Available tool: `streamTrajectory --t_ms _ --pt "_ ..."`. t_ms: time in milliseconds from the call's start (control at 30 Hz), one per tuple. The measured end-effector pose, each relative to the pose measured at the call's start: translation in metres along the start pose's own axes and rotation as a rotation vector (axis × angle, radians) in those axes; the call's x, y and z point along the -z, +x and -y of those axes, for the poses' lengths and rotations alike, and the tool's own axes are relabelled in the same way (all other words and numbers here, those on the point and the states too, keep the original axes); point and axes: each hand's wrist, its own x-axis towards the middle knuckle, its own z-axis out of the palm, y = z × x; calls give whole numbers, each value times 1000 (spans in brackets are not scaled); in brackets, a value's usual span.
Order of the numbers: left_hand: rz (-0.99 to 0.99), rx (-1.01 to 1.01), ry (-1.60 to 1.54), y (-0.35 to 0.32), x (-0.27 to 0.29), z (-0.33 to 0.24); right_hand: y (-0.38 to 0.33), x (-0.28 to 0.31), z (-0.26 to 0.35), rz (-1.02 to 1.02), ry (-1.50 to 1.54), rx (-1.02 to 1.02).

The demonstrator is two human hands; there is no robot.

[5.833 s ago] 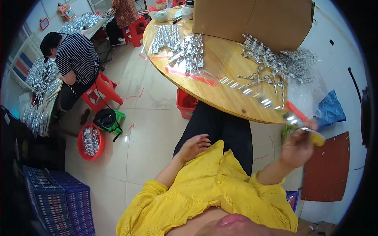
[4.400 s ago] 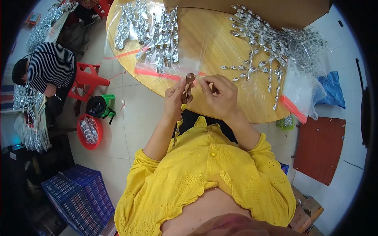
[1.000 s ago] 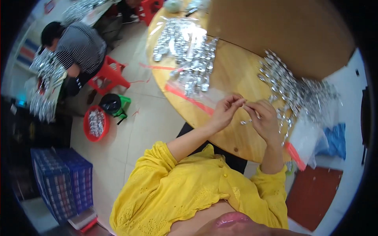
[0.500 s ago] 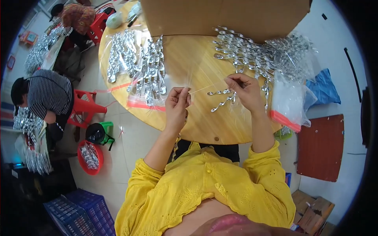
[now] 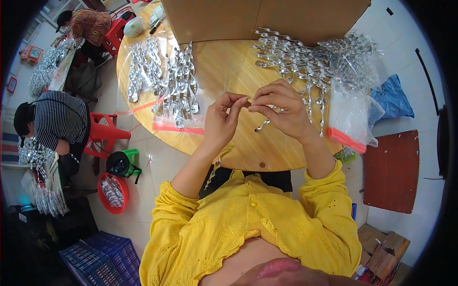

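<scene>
Both forearms in yellow sleeves raised forward, left hand [image 5: 223,119] and right hand [image 5: 281,108] meeting at the fingertips, thumbs and forefingers pinched together, wrists bent inward.

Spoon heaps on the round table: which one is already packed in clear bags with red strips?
The heap of bagged spoons on the table's left, beside the left hand. The loose spoons past the right hand lie unbagged.

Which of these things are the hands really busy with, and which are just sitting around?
In use:
left hand
right hand
small shiny metal piece
loose silver metal pieces

Lying about:
big brown cardboard box
red round basin
blue plastic crate
</scene>
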Motion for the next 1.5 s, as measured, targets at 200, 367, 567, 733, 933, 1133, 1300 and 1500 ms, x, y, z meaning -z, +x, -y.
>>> streamTrajectory --t_ms 200,367,567,733,933,1133,1300,1500 --pt "-10 -94 93 4 -5 -1 -2 -7 2 -115 120 -124" --pt "-64 -280 316 2 -8 -3 -9 -15 -5 -138 356 -303" --pt "11 -148 145 -2 -9 -6 -13 -20 1 -234 436 -355" --pt "389 380 -556 -3 12 18 -12 -22 -6 -416 537 -403" --pt "308 272 -849 -23 22 42 -26 -33 -24 -426 367 -388" --pt "52 290 -900 -29 26 24 -53 -52 -12 -323 308 -395" --pt "0 -50 -195 -38 12 20 -41 -51 22 -206 488 -422" --pt "-20 -123 -42 -37 18 23 -32 -49 22 -278 663 -483"
